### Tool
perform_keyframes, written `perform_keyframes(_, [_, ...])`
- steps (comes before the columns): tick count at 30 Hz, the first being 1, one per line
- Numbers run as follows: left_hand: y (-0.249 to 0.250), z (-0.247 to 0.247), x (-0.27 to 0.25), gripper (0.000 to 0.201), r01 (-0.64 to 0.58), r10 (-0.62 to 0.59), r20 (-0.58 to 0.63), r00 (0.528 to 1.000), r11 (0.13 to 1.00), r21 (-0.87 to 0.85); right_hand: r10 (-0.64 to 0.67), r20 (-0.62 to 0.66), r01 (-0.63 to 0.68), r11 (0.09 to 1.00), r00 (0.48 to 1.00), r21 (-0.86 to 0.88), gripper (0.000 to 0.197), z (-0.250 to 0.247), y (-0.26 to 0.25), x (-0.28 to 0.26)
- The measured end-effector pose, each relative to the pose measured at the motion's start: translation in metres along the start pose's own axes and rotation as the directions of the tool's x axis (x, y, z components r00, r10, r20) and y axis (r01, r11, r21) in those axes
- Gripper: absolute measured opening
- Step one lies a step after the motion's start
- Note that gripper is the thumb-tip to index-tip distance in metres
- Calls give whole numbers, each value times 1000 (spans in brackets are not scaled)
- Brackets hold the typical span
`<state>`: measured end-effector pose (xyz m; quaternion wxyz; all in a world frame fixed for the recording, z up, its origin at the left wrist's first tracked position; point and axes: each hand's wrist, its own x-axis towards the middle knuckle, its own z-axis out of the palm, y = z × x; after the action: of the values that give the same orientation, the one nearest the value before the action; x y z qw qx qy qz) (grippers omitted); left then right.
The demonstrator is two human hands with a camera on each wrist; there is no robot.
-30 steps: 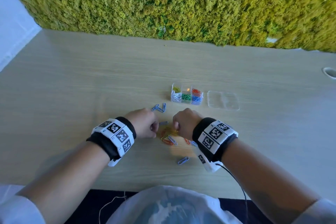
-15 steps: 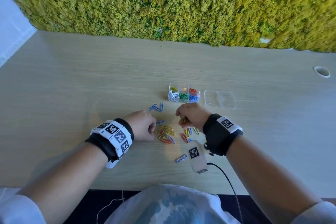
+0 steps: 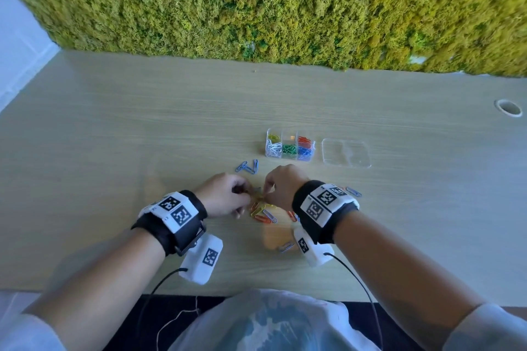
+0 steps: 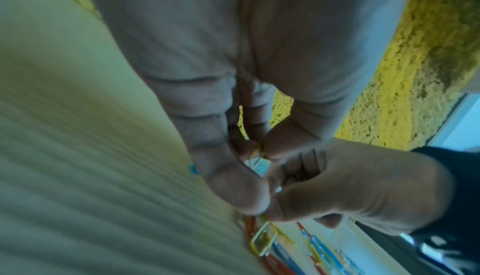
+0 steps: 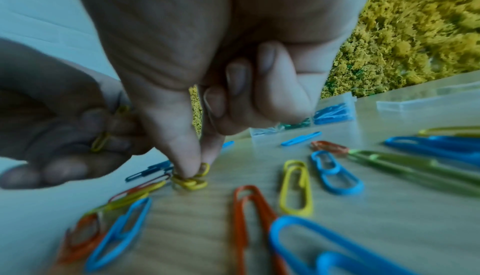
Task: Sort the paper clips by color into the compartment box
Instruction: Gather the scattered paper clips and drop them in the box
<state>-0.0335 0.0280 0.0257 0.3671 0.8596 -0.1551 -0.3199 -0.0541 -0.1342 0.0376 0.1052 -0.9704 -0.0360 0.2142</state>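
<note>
The clear compartment box [image 3: 289,147] stands on the table beyond my hands, with yellow, white, green, red and blue clips in separate cells. A loose pile of paper clips [image 3: 262,211] lies between my hands. My left hand [image 3: 241,194] is curled, and yellow clips [image 5: 100,142] lie in its fingers. My right hand [image 5: 197,169] reaches down beside it. Its thumb and forefinger pinch a yellow clip [image 5: 192,181] that lies on the table at the pile's edge. The two hands almost touch in the left wrist view.
The box's clear lid [image 3: 346,152] lies flat to the right of the box. Stray blue clips [image 3: 247,167] lie left of the box, one [image 3: 353,192] by my right wrist, one [image 3: 286,246] near the table's front edge. A moss wall [image 3: 285,3] backs the table.
My right hand has dropped from in front of the box back onto the pile, close to my left hand. The left hand has shifted slightly toward it.
</note>
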Motion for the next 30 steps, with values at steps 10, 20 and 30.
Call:
perform_keyframes(10, [15, 10, 7, 24, -41, 37, 29, 999, 989, 143, 49, 133, -142, 372, 990, 917, 22, 7, 30, 0])
perform_keyframes(20, [23, 18, 5, 10, -82, 136, -48, 989, 805, 587, -61, 173, -182, -189, 983, 965, 21, 10, 43, -9])
perform_keyframes(30, [18, 17, 9, 6, -25, 63, -58, 996, 865, 502, 68, -16, -58, 935, 998, 350, 18, 7, 21, -3])
